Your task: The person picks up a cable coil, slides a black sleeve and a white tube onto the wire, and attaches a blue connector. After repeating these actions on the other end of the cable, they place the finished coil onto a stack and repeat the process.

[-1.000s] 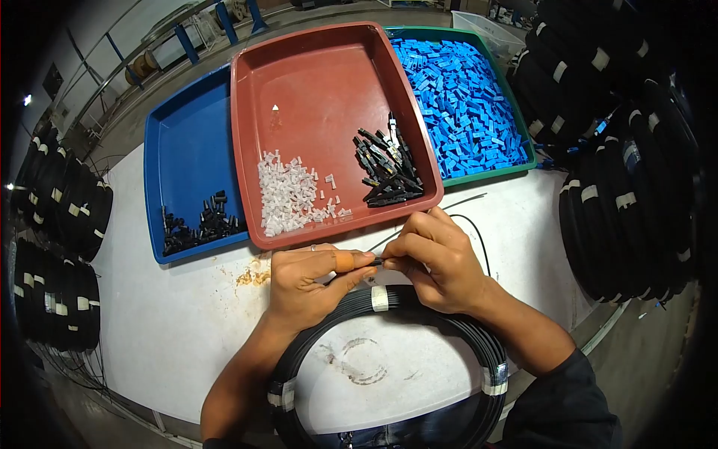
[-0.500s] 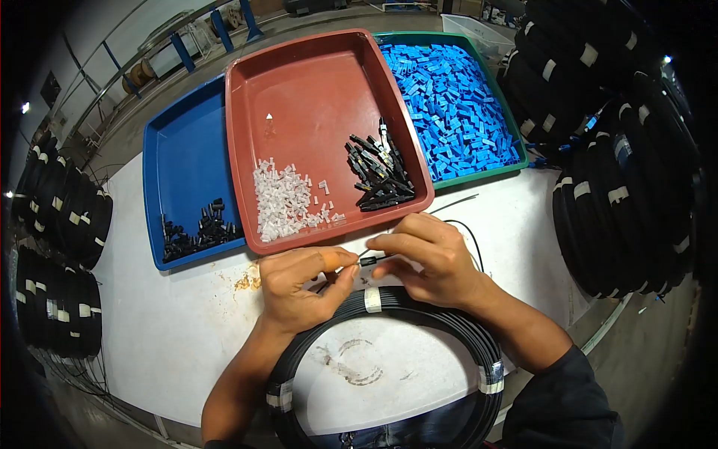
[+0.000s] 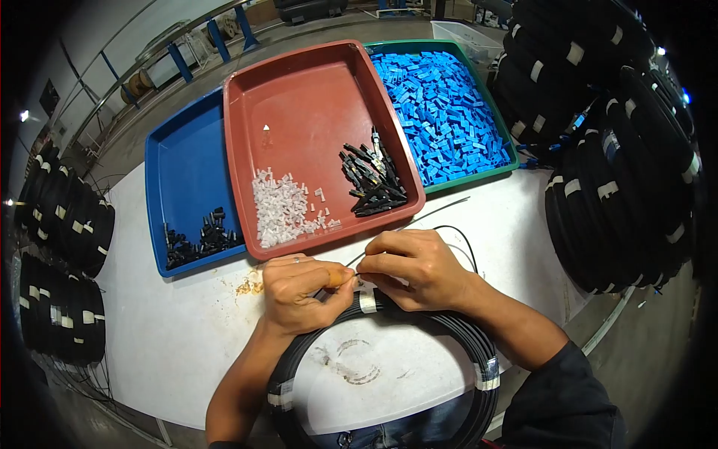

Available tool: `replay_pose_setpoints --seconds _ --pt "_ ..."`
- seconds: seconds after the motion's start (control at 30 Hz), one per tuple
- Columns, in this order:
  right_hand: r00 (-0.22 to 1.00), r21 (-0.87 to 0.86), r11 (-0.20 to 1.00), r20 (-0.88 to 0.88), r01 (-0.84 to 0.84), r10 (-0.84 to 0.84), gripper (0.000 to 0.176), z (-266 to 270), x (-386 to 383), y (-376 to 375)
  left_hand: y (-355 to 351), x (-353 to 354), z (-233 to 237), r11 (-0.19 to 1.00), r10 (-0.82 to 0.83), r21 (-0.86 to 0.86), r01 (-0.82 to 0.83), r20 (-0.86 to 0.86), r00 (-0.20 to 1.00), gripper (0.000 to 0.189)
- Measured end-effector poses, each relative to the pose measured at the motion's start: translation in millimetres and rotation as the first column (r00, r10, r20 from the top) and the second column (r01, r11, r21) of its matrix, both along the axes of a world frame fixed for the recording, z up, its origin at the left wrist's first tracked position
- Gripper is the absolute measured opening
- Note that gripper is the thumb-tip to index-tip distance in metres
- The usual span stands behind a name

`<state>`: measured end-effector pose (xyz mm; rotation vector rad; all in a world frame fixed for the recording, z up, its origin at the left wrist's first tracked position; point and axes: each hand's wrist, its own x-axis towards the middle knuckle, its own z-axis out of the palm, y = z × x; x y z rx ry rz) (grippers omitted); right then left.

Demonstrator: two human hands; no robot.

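Observation:
My left hand [image 3: 307,292], with an orange wrap on one finger, pinches a thin black cable above the coil's far side. Close against its fingertips, my right hand [image 3: 415,269] is closed too, thumb and fingers together at the cable. The small black sleeve-like piece between the hands is now mostly hidden by the right fingers. Below both hands lies the coil of black cable [image 3: 473,340], bound with pale tape [image 3: 368,301]. A loose black strand [image 3: 472,251] curves out beyond my right hand.
A red tray [image 3: 314,97] holds small clear-white pieces [image 3: 280,209] and black connectors [image 3: 374,179]. It overlaps a blue tray [image 3: 187,157] with black parts [image 3: 202,243] and a green tray [image 3: 505,135] full of blue clips [image 3: 449,112]. Cable coils [image 3: 598,209] are stacked on both sides.
My right fingers have closed in toward the left fingertips, covering the black piece that showed between the hands. The whole view has shifted slightly.

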<state>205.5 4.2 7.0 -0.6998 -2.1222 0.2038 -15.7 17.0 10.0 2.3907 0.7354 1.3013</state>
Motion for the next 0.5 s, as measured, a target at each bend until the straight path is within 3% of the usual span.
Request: replay_pose_setpoints --seconds 0.27,0.5 --pt "1.000 -0.039 0.999 0.014 0.002 -0.001 0.015 1.5 1.6 3.1 4.3 4.5 -2.1 0.999 0.003 0.040 -0.002 -0.022 1.000 0.010" --pt "1.000 -0.047 0.999 -0.009 -0.014 0.013 0.016 -0.3 0.6 4.0 -2.7 1.4 6.7 0.985 0.034 -0.166 -0.040 -0.037 0.999 0.017"
